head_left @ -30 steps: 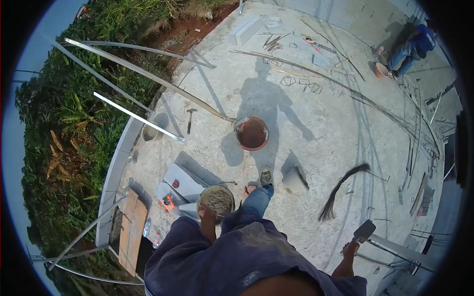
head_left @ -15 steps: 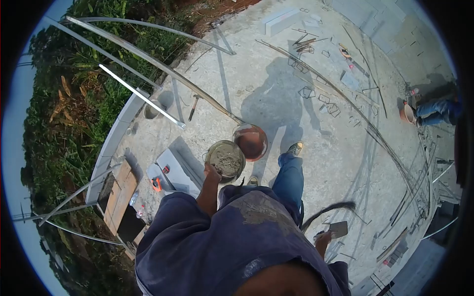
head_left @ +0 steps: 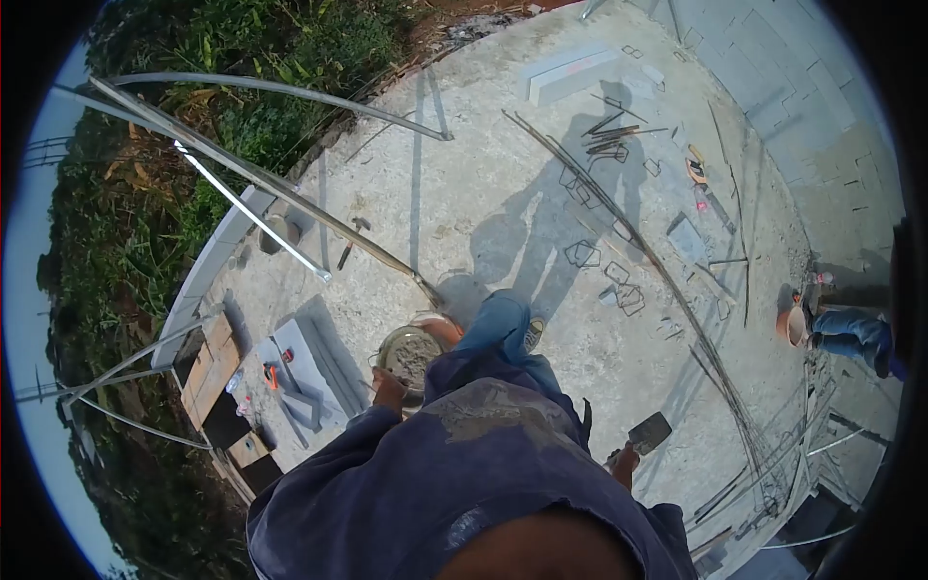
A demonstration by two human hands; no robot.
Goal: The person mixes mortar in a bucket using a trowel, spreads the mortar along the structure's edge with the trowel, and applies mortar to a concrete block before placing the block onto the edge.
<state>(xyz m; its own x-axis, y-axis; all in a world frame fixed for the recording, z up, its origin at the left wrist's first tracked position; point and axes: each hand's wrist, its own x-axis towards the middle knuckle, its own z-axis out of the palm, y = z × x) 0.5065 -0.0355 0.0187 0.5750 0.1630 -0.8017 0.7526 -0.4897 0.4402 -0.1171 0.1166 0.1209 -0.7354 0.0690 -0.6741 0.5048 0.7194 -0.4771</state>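
Note:
My left hand (head_left: 389, 389) is closed on the rim of a round bucket (head_left: 385, 338) filled with grey wet mortar (head_left: 414, 356), held in front of my left side. Just past it is a reddish bucket (head_left: 443, 329), mostly hidden by my bent leg (head_left: 498, 329). Out to my right, my right hand (head_left: 623, 464) grips a trowel (head_left: 650, 433) with a flat, squarish grey blade. The trowel's handle is largely covered by my fingers.
Long thin rods (head_left: 667, 280) cross the concrete floor (head_left: 464, 184) on the right. Grey blocks (head_left: 314, 358) with orange-handled tools lie left. A hammer (head_left: 346, 253) is near the slanting pole (head_left: 319, 213). At far right stands another person (head_left: 851, 333) beside a bucket (head_left: 793, 326).
My leg has swung forward and now covers most of the reddish bucket. The mortar bucket stays in my left hand and the trowel in my right. The view has shifted.

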